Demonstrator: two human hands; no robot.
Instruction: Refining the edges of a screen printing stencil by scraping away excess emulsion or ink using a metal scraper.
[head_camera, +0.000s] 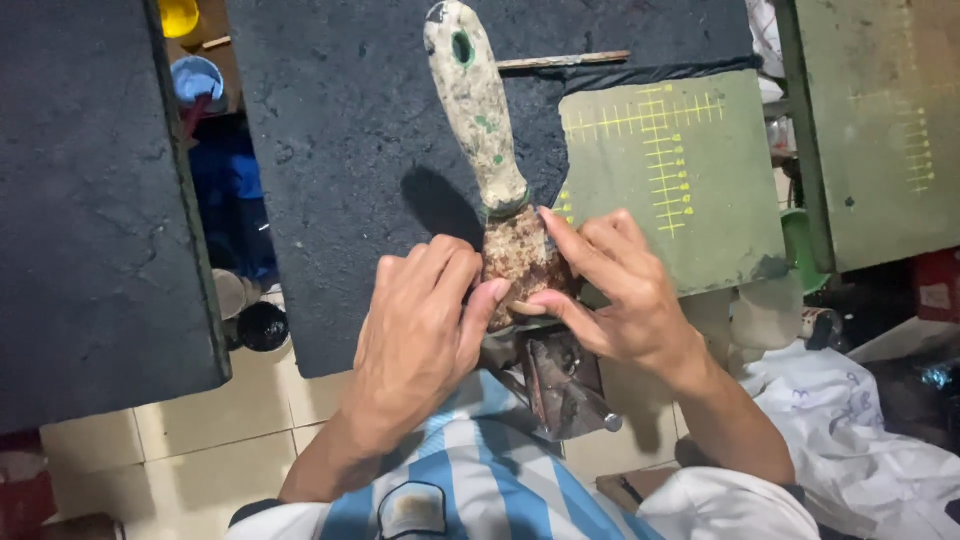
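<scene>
Closest to the camera is the person's blue and white striped shirt (470, 480), and just above it a dark, rusty metal piece (565, 385) sticks out over the edge of the surface toward the body.

The left hand (420, 335) lies on the near edge of the dark surface (340, 150); its fingers (450, 270) are curled, and the thumb presses against the rusty blade (520, 255) of an old scraper. The right hand (620, 285) comes from the other side, and its fingers (570, 240) are closed in a pinch on the same blade, the index finger laid along its edge. So both hands grip the blade, not the handle. What exactly lies under the blade I cannot tell, because the hands hide it.

The step in hand seems to be steadying or adjusting the blade against the metal piece below. I judge that the next move calls for firm, even pressure from both thumbs and care for the rusty edge.

Further away, the pale handle (475, 100), spotted with green, points away from the person and rests on the surface. To its right lies a green mat (690, 200) with yellow ruler marks, and a thin stick (565, 60) lies behind the handle.
</scene>
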